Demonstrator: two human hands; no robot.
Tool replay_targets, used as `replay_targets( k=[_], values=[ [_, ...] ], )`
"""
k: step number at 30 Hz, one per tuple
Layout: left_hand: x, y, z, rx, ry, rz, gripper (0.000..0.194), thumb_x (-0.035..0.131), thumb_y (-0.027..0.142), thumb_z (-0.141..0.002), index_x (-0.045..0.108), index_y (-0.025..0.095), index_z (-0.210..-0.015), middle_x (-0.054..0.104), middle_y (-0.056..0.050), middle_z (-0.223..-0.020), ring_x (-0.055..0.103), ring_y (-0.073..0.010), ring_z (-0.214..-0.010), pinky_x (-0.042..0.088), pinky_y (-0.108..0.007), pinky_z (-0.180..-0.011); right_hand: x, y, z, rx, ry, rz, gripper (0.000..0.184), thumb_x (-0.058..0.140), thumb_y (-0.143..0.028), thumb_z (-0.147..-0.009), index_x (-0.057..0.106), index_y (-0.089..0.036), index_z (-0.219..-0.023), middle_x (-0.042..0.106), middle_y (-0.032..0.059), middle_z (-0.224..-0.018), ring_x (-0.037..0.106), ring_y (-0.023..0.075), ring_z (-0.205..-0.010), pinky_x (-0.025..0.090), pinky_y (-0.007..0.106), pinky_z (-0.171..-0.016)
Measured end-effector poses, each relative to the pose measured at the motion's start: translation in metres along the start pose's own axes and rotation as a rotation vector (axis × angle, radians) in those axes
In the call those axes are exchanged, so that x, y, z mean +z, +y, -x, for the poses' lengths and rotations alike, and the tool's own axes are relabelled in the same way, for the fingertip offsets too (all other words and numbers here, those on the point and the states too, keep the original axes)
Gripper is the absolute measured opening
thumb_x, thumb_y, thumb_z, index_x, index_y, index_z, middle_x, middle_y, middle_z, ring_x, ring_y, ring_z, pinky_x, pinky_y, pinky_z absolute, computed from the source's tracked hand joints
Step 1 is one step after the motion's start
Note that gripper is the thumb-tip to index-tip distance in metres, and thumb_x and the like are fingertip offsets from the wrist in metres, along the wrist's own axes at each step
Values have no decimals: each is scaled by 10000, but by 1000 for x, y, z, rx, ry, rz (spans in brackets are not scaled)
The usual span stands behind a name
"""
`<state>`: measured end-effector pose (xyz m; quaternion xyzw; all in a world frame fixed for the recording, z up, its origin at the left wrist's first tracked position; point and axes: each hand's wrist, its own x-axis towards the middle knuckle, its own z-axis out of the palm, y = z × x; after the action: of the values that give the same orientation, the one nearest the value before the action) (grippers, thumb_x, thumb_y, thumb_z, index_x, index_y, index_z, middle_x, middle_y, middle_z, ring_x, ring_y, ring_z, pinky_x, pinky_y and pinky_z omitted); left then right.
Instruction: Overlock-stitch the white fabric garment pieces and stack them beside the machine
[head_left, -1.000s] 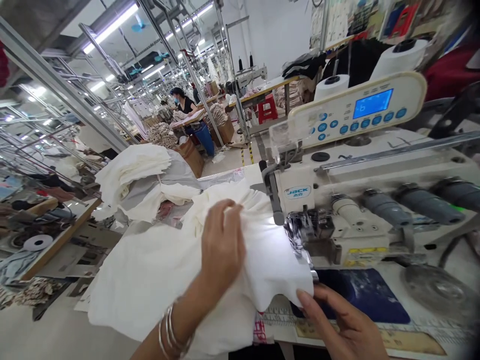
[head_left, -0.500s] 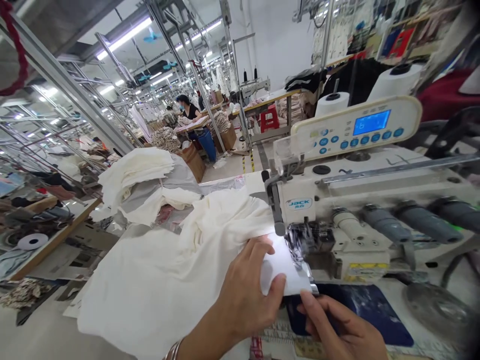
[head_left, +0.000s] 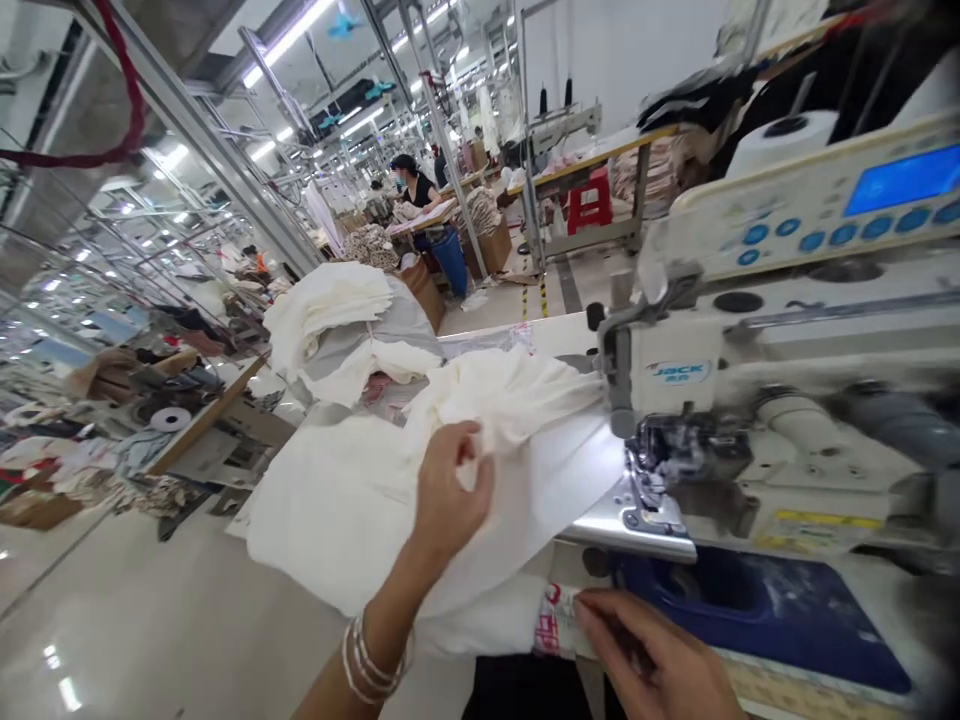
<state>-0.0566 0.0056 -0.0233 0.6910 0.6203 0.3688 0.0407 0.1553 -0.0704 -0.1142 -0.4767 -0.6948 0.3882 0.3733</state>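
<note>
A large piece of white fabric [head_left: 337, 500] lies bunched over the left of the sewing machine bed, its right end running under the lit needle area. My left hand [head_left: 450, 500], with bracelets at the wrist, pinches a fold of it, thumb and fingers curled in. At the front edge my right hand [head_left: 660, 650] has thumb and forefinger pressed together, close to a clear plastic piece with red print [head_left: 551, 620]; whatever lies between those fingertips is too small to make out. The presser foot [head_left: 652, 495] sits by the fabric's edge, above a shiny metal arm [head_left: 637, 535].
The machine head [head_left: 675, 370] with its control panel [head_left: 825, 210] fills the right side. A dark blue plate [head_left: 795, 610] lies below it. Behind the fabric stands a stack of cut white pieces [head_left: 330, 310]. A co-worker [head_left: 412, 190] sits at a far table.
My left hand has drawn back leftward from the needle area with the fabric, uncovering the metal arm. My right hand has left the fabric's corner at the presser foot. The view has shifted left.
</note>
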Motion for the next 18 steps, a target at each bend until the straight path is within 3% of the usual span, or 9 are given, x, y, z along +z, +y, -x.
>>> replay_targets(
  k=[3, 4, 6, 9, 12, 14, 15, 18],
  values=[
    [-39, -45, 21, -405, -298, -93, 327, 586, 264, -760, 575, 186, -1078, 393, 108, -484, 423, -114, -460, 348, -225, -520, 18, -4, -7, 52, -185, 122, 276, 403, -408, -971, 639, -290, -1052, 731, -8, -979, 709, 192, -835, 539, 278, -729],
    [-50, -56, 27, -469, -366, -89, 239, 592, 287, -755, 609, 185, -971, 363, 115, -443, 399, -103, -418, 317, -212, -479, 24, -9, -12, 90, -236, 198, 279, 382, -384, -979, 616, -299, -1103, 733, -5, -982, 709, 221, -864, 539, 331, -749],
    [-68, -70, 33, -494, -368, -74, 158, 563, 334, -780, 587, 181, -750, 369, 105, -419, 377, -88, -351, 284, -203, -413, 35, -21, -24, 171, -295, 383, 289, 358, -318, -982, 596, -280, -1142, 741, 27, -939, 707, 289, -874, 528, 425, -750],
    [-88, -71, 18, -460, -194, -60, 209, 455, 365, -861, 521, 193, -762, 450, 87, -468, 439, -95, -321, 323, -204, -380, 44, -36, -40, 232, -302, 570, 297, 336, -257, -981, 621, -204, -1040, 739, 106, -858, 707, 357, -810, 510, 473, -691],
    [-99, -60, -30, -373, 55, -60, 159, 415, 337, -903, 494, 202, -872, 572, 36, -659, 605, -120, -553, 463, -213, -537, 43, -43, -46, 219, -300, 606, 269, 341, -222, -980, 607, -185, -953, 729, 112, -792, 710, 351, -759, 490, 417, -637],
    [-97, -52, -71, -257, 191, -75, 92, 446, 268, -897, 506, 201, -913, 610, 4, -809, 626, -124, -755, 491, -238, -744, 41, -45, -45, 199, -304, 626, 244, 343, -199, -980, 580, -192, -921, 724, 87, -761, 712, 332, -741, 466, 376, -612],
    [-93, -47, -89, -121, 249, -98, 83, 475, 205, -875, 520, 185, -942, 624, -27, -885, 623, -140, -842, 481, -261, -814, 40, -46, -43, 186, -305, 630, 235, 340, -197, -982, 564, -199, -912, 722, 75, -757, 712, 321, -741, 454, 361, -605],
    [-71, -29, -115, 115, 219, -166, 322, 565, 67, -766, 521, 135, -1078, 627, -89, -1014, 598, -177, -920, 454, -315, -871, 41, -44, -28, 150, -309, 615, 203, 328, -226, -995, 500, -224, -887, 692, 20, -698, 704, 261, -679, 420, 316, -561]
  ],
)
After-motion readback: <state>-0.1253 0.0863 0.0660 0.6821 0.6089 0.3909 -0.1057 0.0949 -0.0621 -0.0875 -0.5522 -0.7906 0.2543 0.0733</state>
